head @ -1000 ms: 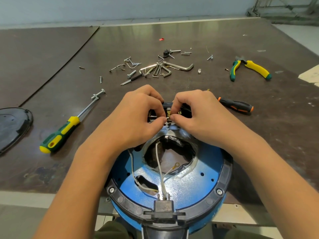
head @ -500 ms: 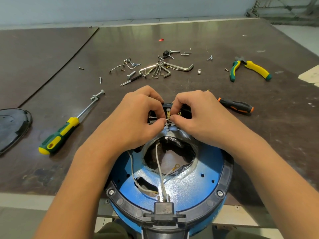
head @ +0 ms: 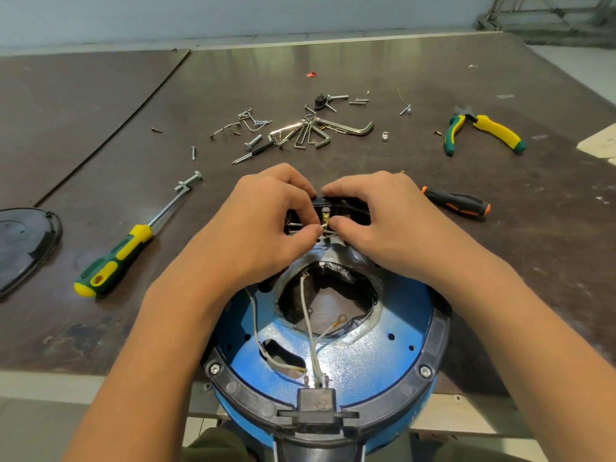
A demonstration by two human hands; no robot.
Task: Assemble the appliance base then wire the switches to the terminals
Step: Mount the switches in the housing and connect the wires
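Observation:
The blue appliance base with a black rim lies upside down at the table's near edge, white wires running across its open middle. At its far side sits the black switch block with brass terminals. My left hand pinches a white wire end against the terminals. My right hand holds the block from the right, thumb and forefinger at the same terminal. A loose ring terminal lies in the opening. The fingers hide most of the block.
A green-yellow screwdriver lies left, a black-orange screwdriver right, green-yellow pliers far right. Several hex keys and loose screws lie beyond my hands. A black cover plate rests at the left edge.
Both hands stay at the switch block; the fingertips have shifted only slightly at the terminal. The view has barely moved.

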